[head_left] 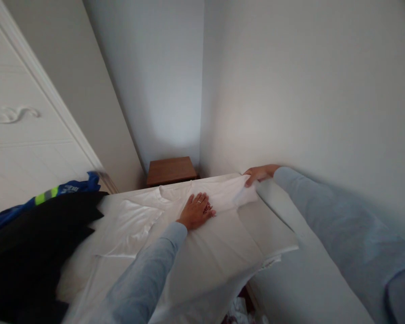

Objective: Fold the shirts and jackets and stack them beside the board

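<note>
Pale walls (307, 90) meet in a corner ahead, and the one on the right stands close beside the right arm. At the left a white panelled door (20, 85) slants through the view next to a plain grey panel (77, 90). Below, a white shirt (209, 245) lies spread over a pale surface whose kind I cannot tell, its near part sagging over the edge. Black clothing (30, 252) is heaped along the left side, near one shirt sleeve, with a blue garment (76, 186) carrying a yellow-green band just beyond it. A brown wooden piece of furniture (171, 170) sits in the corner, past the far edge. The left hand (196, 212) lies flat, fingers slightly apart, pressing on the shirt and covering part of a red print (207, 208); its grey-blue cuff also hides some cloth. The right hand (254, 174) grips the shirt's far right portion, fingers closed on the fabric. Crumpled white things (239, 310), too unclear to name, show under the near edge.
</note>
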Tool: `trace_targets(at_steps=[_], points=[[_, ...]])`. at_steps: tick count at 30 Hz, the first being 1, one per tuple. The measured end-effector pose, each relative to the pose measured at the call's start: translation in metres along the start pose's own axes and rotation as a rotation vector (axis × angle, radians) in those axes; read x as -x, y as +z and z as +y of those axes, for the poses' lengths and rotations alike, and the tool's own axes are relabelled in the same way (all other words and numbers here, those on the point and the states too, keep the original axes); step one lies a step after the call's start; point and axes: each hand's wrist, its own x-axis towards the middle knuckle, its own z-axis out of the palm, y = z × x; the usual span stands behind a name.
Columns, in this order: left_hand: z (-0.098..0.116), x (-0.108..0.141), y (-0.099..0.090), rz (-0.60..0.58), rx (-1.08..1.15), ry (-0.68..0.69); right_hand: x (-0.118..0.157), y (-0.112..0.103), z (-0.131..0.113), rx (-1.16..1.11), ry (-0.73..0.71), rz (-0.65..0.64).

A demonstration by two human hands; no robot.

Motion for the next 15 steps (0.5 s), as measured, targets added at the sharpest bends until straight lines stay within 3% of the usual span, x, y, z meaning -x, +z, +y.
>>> trace_targets(at_steps=[3,6,9,11,15], points=[[0.0,0.0,0.0,0.011,0.009,0.0,0.005,-0.009,-0.002,-0.074,0.052,-0.074],[0.0,0.0,0.0,0.019,0.014,-0.001,0.008,-0.019,-0.004,-0.073,0.04,0.005],[0.0,0.0,0.001,0.022,0.007,-0.002,0.009,-0.026,-0.002,-0.142,-0.061,0.063],[0.0,0.0,0.001,0.024,0.003,-0.001,0.007,-0.023,0.002,-0.166,-0.076,0.07],[0.001,-0.001,0.0,0.012,0.001,-0.007,-0.006,-0.001,0.017,-0.111,0.099,0.221]])
